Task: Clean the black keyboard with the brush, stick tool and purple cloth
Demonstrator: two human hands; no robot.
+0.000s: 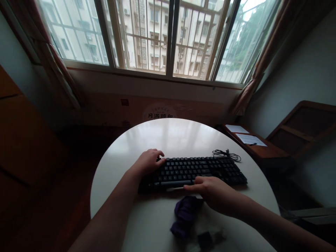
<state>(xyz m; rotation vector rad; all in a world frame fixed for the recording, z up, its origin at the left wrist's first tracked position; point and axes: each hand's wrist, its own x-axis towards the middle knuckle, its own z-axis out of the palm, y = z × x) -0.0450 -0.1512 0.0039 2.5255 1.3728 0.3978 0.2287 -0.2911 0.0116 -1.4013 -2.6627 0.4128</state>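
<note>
A black keyboard (199,169) lies across the round white table (168,136). My left hand (148,161) rests on the keyboard's far left corner with its fingers curled over the edge. My right hand (210,190) is at the keyboard's near edge, fingers together on a thin white stick (174,189) that lies along that edge. A crumpled purple cloth (185,213) sits on the table just under my right hand.
The keyboard's coiled black cable (227,154) lies behind its right end. A small dark object (207,239) sits near the table's front edge. A wooden side table with white papers (245,138) stands at the right, below the barred window.
</note>
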